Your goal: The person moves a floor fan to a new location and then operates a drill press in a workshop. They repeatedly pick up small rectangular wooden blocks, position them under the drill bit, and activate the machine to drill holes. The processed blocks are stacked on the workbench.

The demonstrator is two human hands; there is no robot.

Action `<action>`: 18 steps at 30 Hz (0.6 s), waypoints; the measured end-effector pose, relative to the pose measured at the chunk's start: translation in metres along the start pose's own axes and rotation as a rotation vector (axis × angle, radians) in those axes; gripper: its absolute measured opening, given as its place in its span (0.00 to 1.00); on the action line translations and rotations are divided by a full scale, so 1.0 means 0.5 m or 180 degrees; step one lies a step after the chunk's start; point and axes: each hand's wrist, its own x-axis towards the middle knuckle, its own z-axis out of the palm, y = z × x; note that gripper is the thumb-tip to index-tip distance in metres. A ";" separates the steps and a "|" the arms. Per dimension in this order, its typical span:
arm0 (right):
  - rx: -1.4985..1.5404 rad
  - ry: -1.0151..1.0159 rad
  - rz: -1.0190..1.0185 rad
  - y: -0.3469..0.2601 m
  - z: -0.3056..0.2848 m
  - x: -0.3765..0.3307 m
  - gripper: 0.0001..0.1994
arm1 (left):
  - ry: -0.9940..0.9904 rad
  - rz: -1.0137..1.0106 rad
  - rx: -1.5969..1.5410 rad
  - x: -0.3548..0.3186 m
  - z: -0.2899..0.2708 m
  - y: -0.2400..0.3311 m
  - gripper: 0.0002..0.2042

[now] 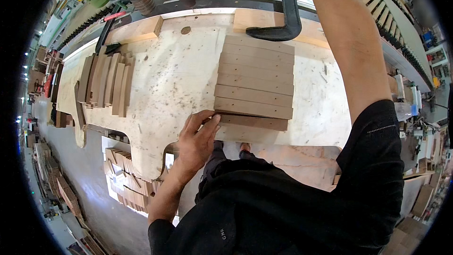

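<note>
Flat brown wooden boards [255,78] lie edge to edge in a block on the pale worktable, with small dark holes along them. At the block's near left corner, my left hand [196,141] has its fingertips closed on the end of a wooden board [255,109]. A dark, narrow gap runs below that board, which sits at a slight angle over the nearest board [255,122]. My right forearm [351,47] reaches far forward past a black clamp. The right hand itself lies beyond the upper edge of the picture.
The black C-clamp [295,12] grips a light wood block [257,19] at the table's far edge. Upright brown pieces [106,82] stand in a row on the left. A roller conveyor [377,7] runs behind. More stacked wood [125,174] sits low on the left.
</note>
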 end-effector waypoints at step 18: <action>-0.0232 0.0113 -0.0161 0.088 0.010 0.017 0.24 | 0.0516 -0.1722 0.3349 0.016 -0.186 -0.395 0.15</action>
